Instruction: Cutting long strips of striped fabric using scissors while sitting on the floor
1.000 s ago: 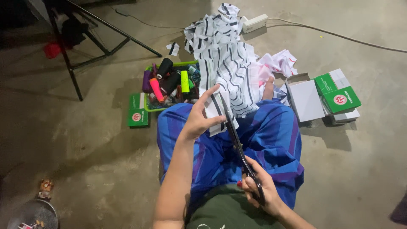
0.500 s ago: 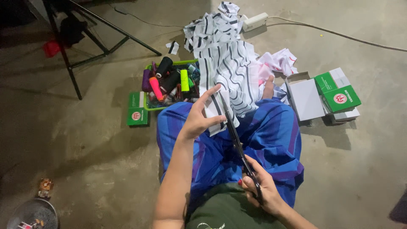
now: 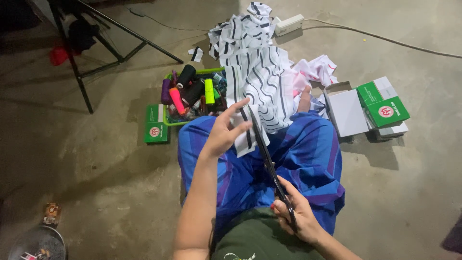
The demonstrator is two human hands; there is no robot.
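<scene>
Fingers of left hand (image 3: 222, 136) pinching striped cloth (image 3: 257, 84) edge, right hand (image 3: 294, 216) gripping scissors (image 3: 269, 166)

Scissor blades (image 3: 262, 144) vanish under the striped cloth (image 3: 260, 82) near their tips; whether they stand parted cannot be told. The handles are buried in the right hand (image 3: 296, 216), whose forearm runs off the bottom edge at five o'clock. The left hand (image 3: 224, 132) covers the cloth's near corner. At eleven o'clock a black stand (image 3: 96, 43) is cropped by the top edge. At seven o'clock a round dish (image 3: 36, 243) is cut by the frame, its contents too small to identify.
</scene>
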